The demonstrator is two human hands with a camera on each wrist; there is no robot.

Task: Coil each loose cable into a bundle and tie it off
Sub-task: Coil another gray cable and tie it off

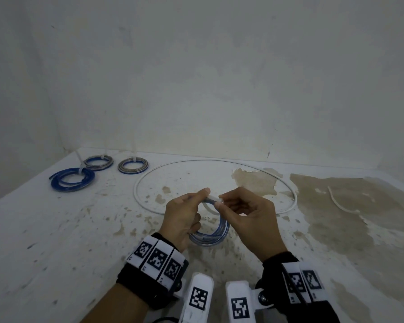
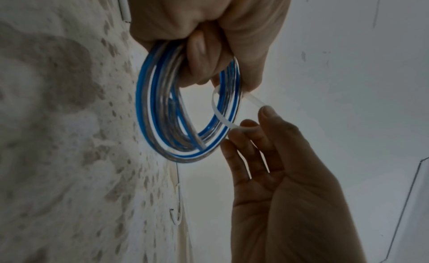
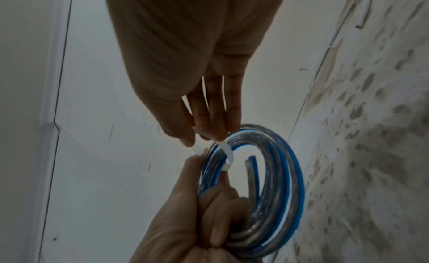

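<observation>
glossy clear-blue plastic cable coil (image 3: 274,184); seemingly plastic tie (image 3: 226,153).

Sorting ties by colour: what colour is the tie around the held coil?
White: the thin plastic cable tie looping the blue-and-clear cable coil, best in the right wrist view.

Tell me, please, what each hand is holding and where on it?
The left hand grips the coiled blue cable at its rim. The right hand pinches the white tie looped around the coil.

Your coil (image 1: 210,236) is clear with blue stripes, and the tie (image 1: 216,199) around it is white. At upper left lie a deep blue bundle (image 1: 72,183) and two grey-and-blue bundles (image 1: 98,162) (image 1: 133,165). The loose cable (image 1: 216,186) is white; your bench (image 1: 56,229) is white, blotched brown at right.
</observation>
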